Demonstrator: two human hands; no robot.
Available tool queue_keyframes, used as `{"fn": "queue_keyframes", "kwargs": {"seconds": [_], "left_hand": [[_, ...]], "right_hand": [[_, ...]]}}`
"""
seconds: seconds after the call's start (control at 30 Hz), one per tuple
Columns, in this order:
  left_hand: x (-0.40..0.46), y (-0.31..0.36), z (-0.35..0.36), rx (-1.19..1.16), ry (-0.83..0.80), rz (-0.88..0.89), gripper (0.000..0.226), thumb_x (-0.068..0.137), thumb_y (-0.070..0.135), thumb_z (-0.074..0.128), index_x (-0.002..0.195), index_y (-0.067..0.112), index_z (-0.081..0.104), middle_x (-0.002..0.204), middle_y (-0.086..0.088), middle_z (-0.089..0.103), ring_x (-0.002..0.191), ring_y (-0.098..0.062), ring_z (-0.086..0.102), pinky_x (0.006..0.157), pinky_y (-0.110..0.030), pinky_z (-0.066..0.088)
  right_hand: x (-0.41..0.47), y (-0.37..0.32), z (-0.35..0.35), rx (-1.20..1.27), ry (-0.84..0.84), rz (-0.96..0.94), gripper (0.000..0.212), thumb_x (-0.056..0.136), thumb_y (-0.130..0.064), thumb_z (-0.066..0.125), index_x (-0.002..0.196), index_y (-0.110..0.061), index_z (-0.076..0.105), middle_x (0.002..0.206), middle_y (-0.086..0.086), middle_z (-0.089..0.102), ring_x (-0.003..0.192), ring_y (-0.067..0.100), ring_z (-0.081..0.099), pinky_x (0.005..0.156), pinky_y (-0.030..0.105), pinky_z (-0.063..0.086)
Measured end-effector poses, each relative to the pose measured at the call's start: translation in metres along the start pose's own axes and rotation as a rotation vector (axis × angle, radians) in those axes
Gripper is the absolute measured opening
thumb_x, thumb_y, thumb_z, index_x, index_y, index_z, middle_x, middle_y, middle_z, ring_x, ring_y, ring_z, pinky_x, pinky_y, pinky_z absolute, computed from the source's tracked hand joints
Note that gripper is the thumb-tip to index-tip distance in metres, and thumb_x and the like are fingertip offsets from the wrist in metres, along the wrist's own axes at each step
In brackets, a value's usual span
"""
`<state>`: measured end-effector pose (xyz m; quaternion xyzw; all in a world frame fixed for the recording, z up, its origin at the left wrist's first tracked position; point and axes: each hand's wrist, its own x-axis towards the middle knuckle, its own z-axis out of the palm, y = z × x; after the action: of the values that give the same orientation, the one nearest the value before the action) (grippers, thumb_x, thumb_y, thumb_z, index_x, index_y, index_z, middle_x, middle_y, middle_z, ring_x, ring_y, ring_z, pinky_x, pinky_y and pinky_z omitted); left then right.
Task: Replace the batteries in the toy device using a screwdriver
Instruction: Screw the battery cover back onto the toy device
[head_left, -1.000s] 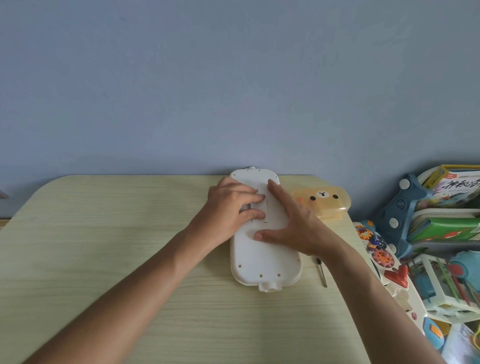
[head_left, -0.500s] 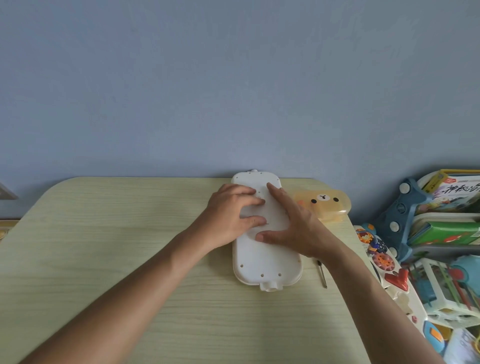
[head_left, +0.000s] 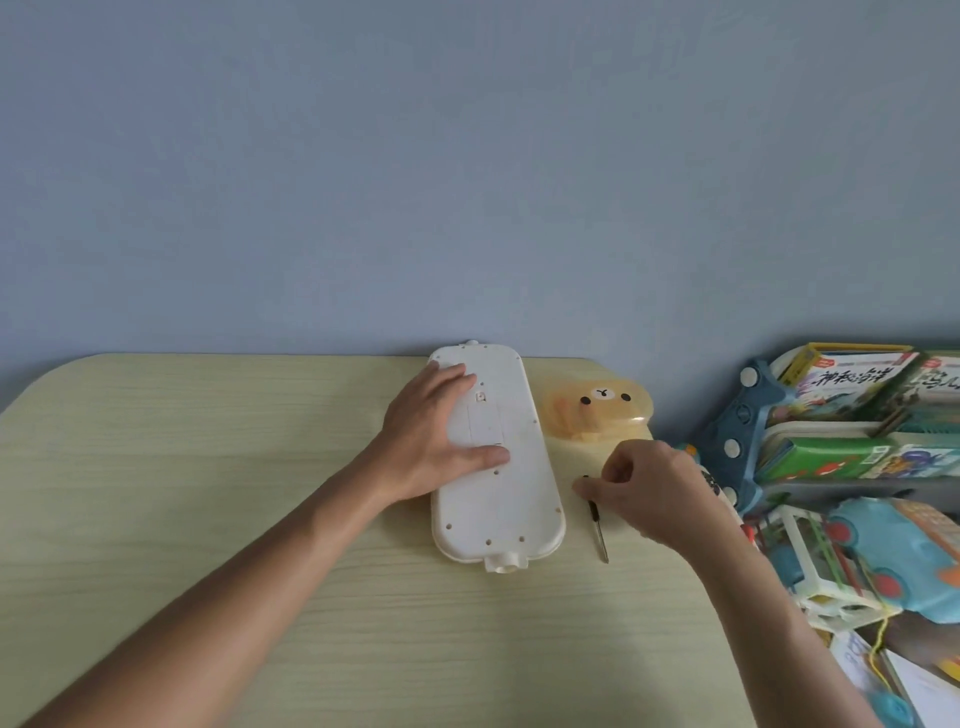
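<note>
The white toy device lies back side up on the wooden table, its long axis pointing away from me. Its rectangular battery cover sits flush in the back, with a small screw hole just above it. My left hand lies flat on the toy's left half and holds it down, the thumb just below the cover. A thin screwdriver lies on the table right of the toy. My right hand is curled over its dark handle end, thumb and fingers pinched on it.
A translucent orange bear-face box stands at the table's far right corner, just beyond my right hand. Off the right edge of the table are a blue toy, picture books and several plastic toys.
My right hand has left the battery cover and moved right to the screwdriver's handle. My left hand stays on the toy, its fingers now off the cover.
</note>
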<state>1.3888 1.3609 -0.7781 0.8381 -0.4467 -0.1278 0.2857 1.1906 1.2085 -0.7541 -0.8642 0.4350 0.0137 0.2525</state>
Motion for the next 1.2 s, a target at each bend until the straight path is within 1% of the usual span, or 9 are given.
{"fn": "queue_keyframes", "kwargs": {"seconds": [0.1, 0.2, 0.33, 0.43, 0.57, 0.63, 0.73, 0.97, 1.2], "left_hand": [[0.000, -0.001, -0.002, 0.002, -0.017, -0.002, 0.111, 0.062, 0.072, 0.066, 0.155, 0.021, 0.033, 0.163, 0.011, 0.020, 0.153, -0.008, 0.005, 0.125, -0.032, 0.009], [-0.001, 0.001, -0.004, -0.005, -0.030, 0.001, 0.109, 0.066, 0.069, 0.075, 0.155, 0.022, 0.032, 0.164, 0.012, 0.019, 0.153, -0.007, 0.004, 0.125, -0.032, 0.009], [-0.004, 0.003, -0.005, 0.007, -0.028, 0.008, 0.106, 0.070, 0.064, 0.077, 0.155, 0.021, 0.031, 0.164, 0.012, 0.018, 0.153, -0.006, 0.002, 0.125, -0.031, 0.009], [-0.006, 0.002, -0.004, -0.002, -0.029, 0.011, 0.107, 0.069, 0.066, 0.076, 0.155, 0.021, 0.030, 0.164, 0.013, 0.018, 0.153, -0.005, 0.000, 0.125, -0.031, 0.009], [-0.007, 0.001, -0.003, 0.004, -0.030, 0.015, 0.105, 0.069, 0.064, 0.076, 0.154, 0.023, 0.031, 0.163, 0.014, 0.016, 0.153, -0.004, -0.001, 0.125, -0.030, 0.008], [-0.007, 0.001, -0.003, 0.005, -0.035, 0.014, 0.105, 0.069, 0.065, 0.076, 0.154, 0.023, 0.030, 0.164, 0.013, 0.016, 0.153, -0.005, -0.001, 0.125, -0.032, 0.009], [-0.006, 0.001, -0.003, -0.002, -0.044, -0.001, 0.108, 0.068, 0.067, 0.075, 0.155, 0.022, 0.029, 0.164, 0.012, 0.015, 0.153, -0.006, -0.003, 0.126, -0.035, 0.010], [-0.005, 0.000, 0.000, -0.034, -0.036, -0.013, 0.110, 0.065, 0.067, 0.077, 0.155, 0.025, 0.030, 0.164, 0.012, 0.015, 0.153, -0.006, -0.005, 0.126, -0.037, 0.012], [-0.004, 0.001, 0.000, -0.045, -0.031, -0.020, 0.112, 0.064, 0.067, 0.079, 0.155, 0.023, 0.030, 0.164, 0.013, 0.016, 0.152, -0.004, -0.004, 0.125, -0.035, 0.012]], "right_hand": [[0.001, -0.005, 0.005, -0.048, 0.001, 0.022, 0.032, 0.080, -0.046, 0.078, 0.074, -0.019, 0.062, 0.073, -0.001, 0.067, 0.062, 0.016, 0.061, 0.062, 0.034, 0.057], [0.005, -0.012, 0.004, -0.133, -0.092, 0.018, 0.027, 0.090, -0.039, 0.070, 0.081, -0.013, 0.066, 0.078, 0.005, 0.070, 0.069, 0.019, 0.063, 0.072, 0.035, 0.056], [0.007, -0.016, -0.001, -0.180, -0.143, -0.044, 0.030, 0.098, -0.032, 0.058, 0.078, -0.009, 0.060, 0.067, 0.004, 0.063, 0.057, 0.016, 0.056, 0.066, 0.034, 0.056], [0.004, -0.024, -0.018, 0.026, -0.082, -0.098, 0.026, 0.098, -0.026, 0.055, 0.078, -0.011, 0.064, 0.059, 0.006, 0.067, 0.042, 0.011, 0.054, 0.047, 0.022, 0.045], [0.015, -0.053, -0.030, 0.618, 0.034, -0.224, 0.019, 0.094, -0.004, 0.052, 0.085, 0.001, 0.068, 0.072, 0.013, 0.074, 0.055, 0.023, 0.067, 0.057, 0.036, 0.057], [0.026, -0.070, -0.023, 0.752, 0.062, -0.284, 0.016, 0.092, 0.003, 0.051, 0.088, 0.003, 0.067, 0.076, 0.014, 0.075, 0.060, 0.024, 0.070, 0.063, 0.036, 0.062], [0.043, -0.088, -0.006, 0.783, 0.071, -0.356, 0.015, 0.089, 0.005, 0.053, 0.093, 0.001, 0.067, 0.080, 0.014, 0.076, 0.063, 0.023, 0.072, 0.065, 0.031, 0.061], [0.065, -0.100, 0.016, 0.746, 0.171, -0.431, 0.013, 0.088, 0.000, 0.054, 0.093, -0.004, 0.066, 0.078, 0.008, 0.074, 0.066, 0.023, 0.074, 0.075, 0.048, 0.063], [0.068, -0.096, 0.022, 0.776, 0.160, -0.405, 0.014, 0.087, 0.000, 0.054, 0.093, -0.003, 0.066, 0.077, 0.008, 0.074, 0.064, 0.023, 0.073, 0.073, 0.046, 0.063]]}}
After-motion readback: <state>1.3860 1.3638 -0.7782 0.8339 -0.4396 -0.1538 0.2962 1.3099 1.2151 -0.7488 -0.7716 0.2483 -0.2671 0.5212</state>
